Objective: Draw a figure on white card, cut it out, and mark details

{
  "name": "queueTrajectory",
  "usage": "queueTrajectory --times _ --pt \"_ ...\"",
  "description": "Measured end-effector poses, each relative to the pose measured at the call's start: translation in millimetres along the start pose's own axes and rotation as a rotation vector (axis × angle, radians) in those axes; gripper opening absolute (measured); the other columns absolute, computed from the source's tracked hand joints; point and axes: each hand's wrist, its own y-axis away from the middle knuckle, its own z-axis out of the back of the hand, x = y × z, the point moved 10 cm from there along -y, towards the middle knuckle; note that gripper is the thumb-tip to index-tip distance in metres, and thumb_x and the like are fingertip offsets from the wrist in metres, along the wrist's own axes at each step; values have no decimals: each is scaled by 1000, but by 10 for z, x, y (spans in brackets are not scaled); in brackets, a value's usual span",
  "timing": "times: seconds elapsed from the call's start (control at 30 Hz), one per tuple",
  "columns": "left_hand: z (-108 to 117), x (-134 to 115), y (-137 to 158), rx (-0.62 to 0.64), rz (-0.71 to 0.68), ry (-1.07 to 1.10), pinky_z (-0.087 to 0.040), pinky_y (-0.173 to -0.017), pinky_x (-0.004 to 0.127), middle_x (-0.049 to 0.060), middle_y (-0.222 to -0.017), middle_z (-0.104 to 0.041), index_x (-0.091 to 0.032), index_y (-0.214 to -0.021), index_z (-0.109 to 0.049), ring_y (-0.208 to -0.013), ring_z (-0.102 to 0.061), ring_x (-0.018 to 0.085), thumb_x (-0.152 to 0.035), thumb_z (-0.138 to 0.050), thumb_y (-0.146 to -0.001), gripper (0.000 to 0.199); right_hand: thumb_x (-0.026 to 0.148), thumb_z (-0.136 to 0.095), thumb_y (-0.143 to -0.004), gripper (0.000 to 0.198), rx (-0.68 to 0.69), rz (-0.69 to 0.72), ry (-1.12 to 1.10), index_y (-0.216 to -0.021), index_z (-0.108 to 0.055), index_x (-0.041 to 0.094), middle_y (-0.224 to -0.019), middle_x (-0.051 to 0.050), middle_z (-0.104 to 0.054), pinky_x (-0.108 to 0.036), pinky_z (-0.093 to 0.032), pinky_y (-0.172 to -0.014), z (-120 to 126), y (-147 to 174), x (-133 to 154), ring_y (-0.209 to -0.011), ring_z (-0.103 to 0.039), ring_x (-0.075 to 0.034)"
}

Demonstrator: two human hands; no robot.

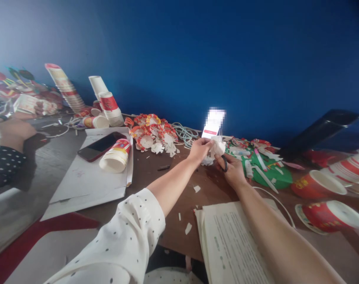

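Note:
In the middle of the head view my left hand (200, 150) pinches a small piece of white paper (218, 146), which looks like part of a cut cup. My right hand (233, 172) is closed around scissors with dark handles (225, 163); their blades are hidden behind the paper. Just beyond both hands a lit phone (212, 132) leans near the wall. Right of my hands lies a green sheet (281, 178) strewn with paper scraps and glue-stick-like tubes. Below them, white scraps (188, 228) are scattered on the brown table.
Red-and-white cut paper pieces (155, 132) are heaped left of centre. Paper cups (116, 157) and a dark phone (101, 146) rest on a white folder (79, 185). Stacked cups (64, 86) lean toward the blue wall. A printed booklet (235, 240) lies in front; another person's hand (13, 132) is at left.

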Motion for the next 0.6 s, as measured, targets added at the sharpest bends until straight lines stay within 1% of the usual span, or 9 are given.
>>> queueTrajectory --times 0.17,0.27,0.43,0.6 --pt "-9 28 -35 7 -13 50 -32 -53 22 -5 -55 -51 -17 -69 -63 -51 -42 7 -39 -78 -77 28 63 -73 -78 45 -6 -22 -5 -64 -64 22 -55 0 -54 -31 -33 -53 5 6 3 -54 -44 -15" --pt "-8 32 -42 24 24 72 -32 -52 22 -4 -54 -50 -17 -68 -63 -49 -43 6 -40 -80 -76 30 63 -75 -76 46 -8 -18 5 -61 -62 21 -53 1 -53 -30 -32 -53 -5 9 36 -53 -42 -14" --pt "14 16 -59 56 77 51 -28 -48 22 -5 -49 -46 -16 -67 -61 -44 -39 6 -35 -78 -79 28 63 -76 -76 47 4 -8 -30 -60 -62 21 -53 1 -53 -30 -33 -53 -33 15 42 -53 -42 -13" --pt "7 -12 -55 71 93 50 -29 -48 22 -5 -47 -47 -15 -67 -62 -44 -40 7 -27 -76 -83 24 64 -77 -76 47 0 -22 -16 -61 -64 21 -52 1 -54 -29 -34 -52 -27 31 27 -53 -42 -13"
